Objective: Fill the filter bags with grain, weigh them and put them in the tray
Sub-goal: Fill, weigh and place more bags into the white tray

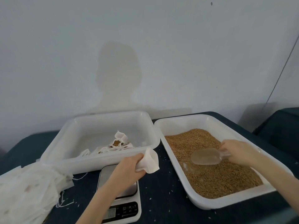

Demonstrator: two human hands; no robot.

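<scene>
- Head view, so just the one angle here: dark table (161,183) up against a plain wall (145,46).
- Left hand (129,167), lower middle of the frame, has its fingers curled round an empty white bag (149,160), mouth gaping open toward the upper right. It hangs over the table between the two trays.
- Right hand (237,151), right of centre, grips the handle of a clear scoop (205,156). The scoop lies low over the grain (210,167); can't tell if anything's in it.
- Grain tray (200,203) fills the right side.
- The other tray (100,162), centre left, holds a few filled bags (116,143) bunched at its near side.
- Scale (123,207) sits bottom centre, partly under the left forearm, nothing on its plate.
- Stack of spare bags (29,191) in the lower left, strings trailing out.
- Loose grains are scattered on the table.
</scene>
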